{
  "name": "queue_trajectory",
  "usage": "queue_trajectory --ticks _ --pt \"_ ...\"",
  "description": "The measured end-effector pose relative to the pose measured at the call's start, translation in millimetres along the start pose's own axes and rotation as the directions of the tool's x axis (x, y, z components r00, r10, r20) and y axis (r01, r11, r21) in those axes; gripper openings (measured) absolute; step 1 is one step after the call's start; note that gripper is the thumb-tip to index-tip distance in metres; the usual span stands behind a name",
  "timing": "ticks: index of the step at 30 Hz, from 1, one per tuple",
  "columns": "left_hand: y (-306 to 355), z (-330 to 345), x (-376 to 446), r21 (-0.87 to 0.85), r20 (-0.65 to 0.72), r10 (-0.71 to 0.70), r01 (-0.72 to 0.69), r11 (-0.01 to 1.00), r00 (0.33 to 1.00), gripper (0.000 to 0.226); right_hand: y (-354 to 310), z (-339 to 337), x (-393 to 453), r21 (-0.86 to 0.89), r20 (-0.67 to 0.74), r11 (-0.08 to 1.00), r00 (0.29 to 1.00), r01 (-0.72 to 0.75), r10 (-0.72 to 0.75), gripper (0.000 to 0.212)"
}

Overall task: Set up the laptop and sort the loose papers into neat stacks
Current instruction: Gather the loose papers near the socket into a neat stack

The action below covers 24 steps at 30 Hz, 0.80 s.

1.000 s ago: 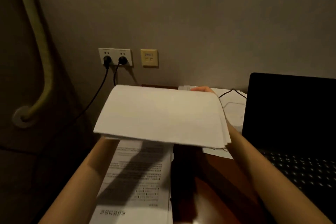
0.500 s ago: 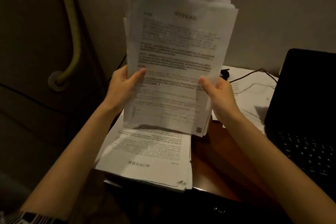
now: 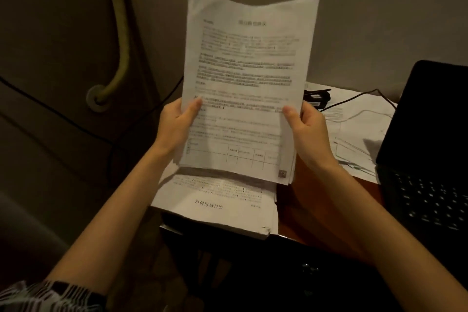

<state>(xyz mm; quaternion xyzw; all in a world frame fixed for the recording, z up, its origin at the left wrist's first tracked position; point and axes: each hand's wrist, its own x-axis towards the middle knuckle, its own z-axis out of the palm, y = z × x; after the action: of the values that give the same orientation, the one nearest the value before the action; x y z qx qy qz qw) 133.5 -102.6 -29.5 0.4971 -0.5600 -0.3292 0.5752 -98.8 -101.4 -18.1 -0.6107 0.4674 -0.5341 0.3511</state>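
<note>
A thick sheaf of white printed paper sheets (image 3: 249, 83) stands upright at the centre of view, lifted off the reddish-brown wooden tabletop (image 3: 298, 210). The left hand (image 3: 177, 124) grips its edge at 9 o'clock, thumb on the front page and fingers hidden behind. The right hand (image 3: 307, 129) grips the edge at 3 o'clock the same way. Just below, at 6 o'clock, a second white stack of printed pages (image 3: 220, 208) lies flat. An open black laptop (image 3: 428, 159) sits at 3 o'clock.
</note>
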Motion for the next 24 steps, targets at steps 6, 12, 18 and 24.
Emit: queue_trajectory --ticks 6,12,18,24 --pt "12 -18 -16 0.204 0.044 -0.178 0.165 0.965 0.983 0.013 1 10 -22 -0.125 0.063 0.989 0.994 -0.080 0.089 0.020" --pt "-11 -29 -35 0.475 -0.023 -0.318 0.290 0.831 0.948 0.022 23 27 -43 -0.308 0.092 0.931 0.968 -0.195 0.233 0.036" --pt "-22 -34 -50 0.831 -0.014 -0.191 0.118 0.544 0.981 0.080 29 23 -57 -0.699 0.062 0.706 0.974 -0.114 0.219 0.078" --pt "-21 -54 -69 0.705 0.567 -0.423 -0.151 0.693 0.707 0.149 7 26 -81 -0.636 0.481 0.771 0.759 -0.041 0.438 0.122"
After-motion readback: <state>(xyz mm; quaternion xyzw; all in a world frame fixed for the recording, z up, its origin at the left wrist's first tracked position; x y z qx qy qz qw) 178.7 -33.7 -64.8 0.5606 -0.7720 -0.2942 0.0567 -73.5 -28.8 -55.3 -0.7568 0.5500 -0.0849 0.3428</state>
